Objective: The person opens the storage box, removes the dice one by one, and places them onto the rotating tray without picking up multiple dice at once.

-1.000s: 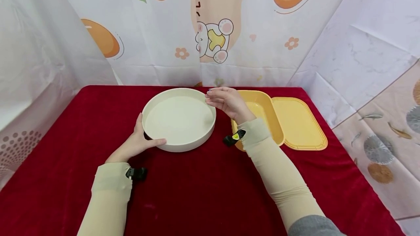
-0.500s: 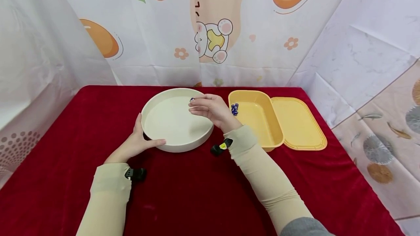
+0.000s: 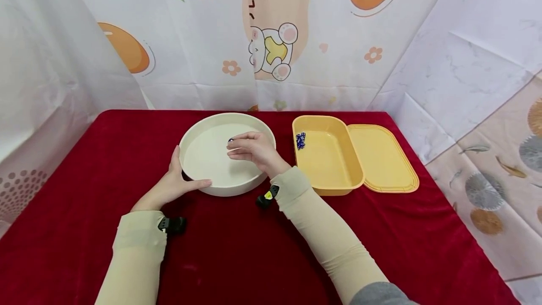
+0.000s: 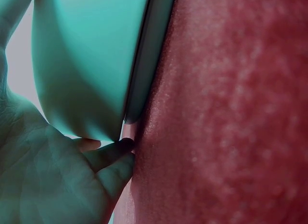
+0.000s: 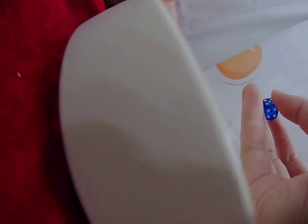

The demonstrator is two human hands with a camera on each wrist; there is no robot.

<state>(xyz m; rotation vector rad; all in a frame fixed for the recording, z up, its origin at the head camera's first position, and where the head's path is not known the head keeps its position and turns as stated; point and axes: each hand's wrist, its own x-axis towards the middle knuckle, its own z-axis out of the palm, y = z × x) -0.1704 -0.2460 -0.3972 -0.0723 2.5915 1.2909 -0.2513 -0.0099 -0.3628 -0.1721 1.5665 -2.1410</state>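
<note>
A round, high-rimmed white tray (image 3: 228, 191) rests on the red cloth. My left hand (image 3: 171, 187) grips its near-left side, thumb along the front rim and fingers curved around the outer wall; in the left wrist view the fingertips reach the lower edge of the tray wall (image 4: 96, 60). Over the tray's inside is my right hand (image 3: 254, 149), pinching a blue die (image 5: 270, 109) with white dots between thumb and fingers. In the head view only a bit of that die shows at the fingertips. Several more blue dice (image 3: 300, 140) lie grouped at the left side of a yellow box (image 3: 334, 189).
Beside the yellow box, a flat yellow lid (image 3: 385, 159) lies to its right on the red cloth (image 3: 220, 258). A printed white curtain (image 3: 195, 51) hangs right behind the table's back edge, with more sheeting at both sides.
My right hand has moved left from beside the yellow box to above the tray's middle, carrying the die. The dice in the box have come into sight. My left hand stays put.
</note>
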